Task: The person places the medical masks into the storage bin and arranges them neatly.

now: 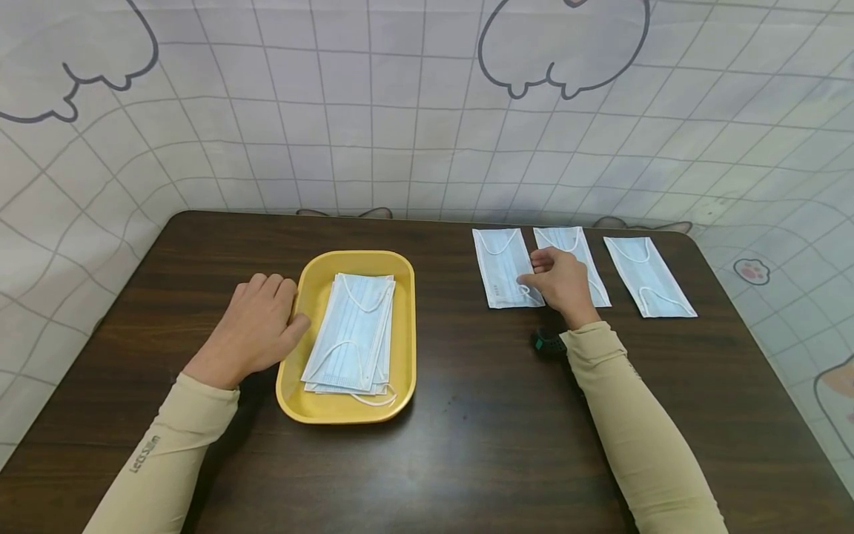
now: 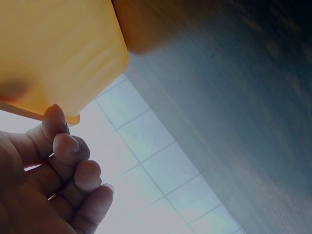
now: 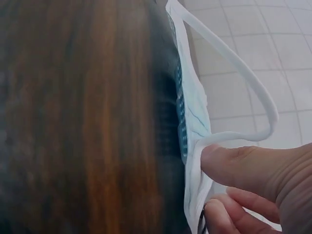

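Note:
A yellow tray [image 1: 347,414] holds a small stack of light-blue face masks [image 1: 353,326] with white ear loops. At its left side my left hand [image 1: 256,326] grips the rim; in the left wrist view, curled fingers [image 2: 73,165] meet the edge of the tray [image 2: 63,53]. My right hand [image 1: 563,282] pinches the edge of the leftmost mask [image 1: 497,263] on the table. The right wrist view has the thumb on that mask [image 3: 195,112], with a fingertip at its other face. Part of the middle mask [image 1: 583,252] is hidden by the hand.
Farther right lies another mask [image 1: 647,274], flat near the table's back right corner. The dark wooden table [image 1: 454,460] ends at a white grid-patterned cloth [image 1: 394,133] behind it. A dark band with a green patch [image 1: 548,343] shows by the right wrist.

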`<state>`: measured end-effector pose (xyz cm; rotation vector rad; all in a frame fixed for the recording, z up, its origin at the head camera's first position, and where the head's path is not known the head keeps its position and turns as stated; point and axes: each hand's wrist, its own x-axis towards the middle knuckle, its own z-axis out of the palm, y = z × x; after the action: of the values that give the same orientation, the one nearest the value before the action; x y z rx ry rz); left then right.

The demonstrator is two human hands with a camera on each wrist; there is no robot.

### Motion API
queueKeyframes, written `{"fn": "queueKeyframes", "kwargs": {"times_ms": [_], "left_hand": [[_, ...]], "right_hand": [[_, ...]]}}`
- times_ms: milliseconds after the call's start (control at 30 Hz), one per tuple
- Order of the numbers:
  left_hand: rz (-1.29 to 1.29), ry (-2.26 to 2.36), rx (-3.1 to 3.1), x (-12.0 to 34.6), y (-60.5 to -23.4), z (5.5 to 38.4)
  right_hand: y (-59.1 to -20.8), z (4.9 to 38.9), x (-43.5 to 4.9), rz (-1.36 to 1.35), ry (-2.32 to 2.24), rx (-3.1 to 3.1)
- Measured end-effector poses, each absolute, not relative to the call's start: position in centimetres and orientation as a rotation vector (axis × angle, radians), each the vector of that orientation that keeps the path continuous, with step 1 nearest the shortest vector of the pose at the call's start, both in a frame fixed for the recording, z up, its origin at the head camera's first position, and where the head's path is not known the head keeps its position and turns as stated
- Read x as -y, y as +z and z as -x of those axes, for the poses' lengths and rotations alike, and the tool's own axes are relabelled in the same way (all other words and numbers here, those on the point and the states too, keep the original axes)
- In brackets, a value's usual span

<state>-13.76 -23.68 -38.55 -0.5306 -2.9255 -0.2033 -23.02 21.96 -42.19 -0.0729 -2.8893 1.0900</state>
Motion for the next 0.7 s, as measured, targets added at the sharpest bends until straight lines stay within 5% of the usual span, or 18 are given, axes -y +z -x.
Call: {"fn": "queueKeyframes", "kwargs": {"times_ms": [700], "left_hand": [[0.531, -0.198, 2.916, 23.56, -38.46, 13.76]], "right_hand": [[-41.54, 22.43, -21.66, 0.116, 0.994, 2.952]]}}
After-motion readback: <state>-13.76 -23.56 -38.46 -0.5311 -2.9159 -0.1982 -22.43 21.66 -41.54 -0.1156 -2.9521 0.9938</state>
